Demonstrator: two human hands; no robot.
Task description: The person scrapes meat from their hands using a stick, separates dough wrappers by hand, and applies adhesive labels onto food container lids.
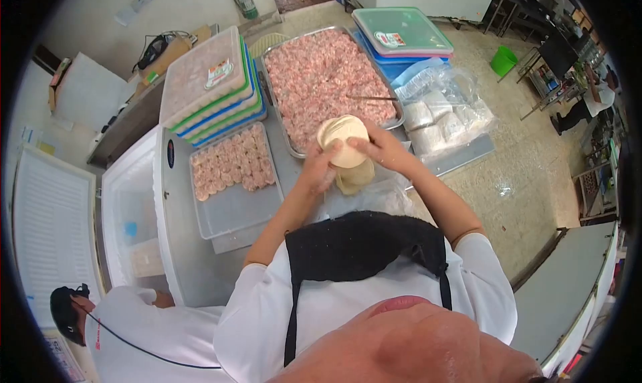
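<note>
Wrappers sit mid-frame, gripped by your left hand and right hand. Just above them, meat fills a tray; left of centre, dumplings occupy the upper part of a box; right of centre, a bag holds packs.

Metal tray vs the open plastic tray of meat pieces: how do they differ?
Size: the metal tray looks larger than the open plastic tray.
Contents: the metal tray holds loose meat mix; the plastic tray holds small shaped pieces in rows.
Fill: the metal tray looks full; the plastic tray has a bare end nearest the wearer.
Shared: both are uncovered and roughly rectangular.
</note>
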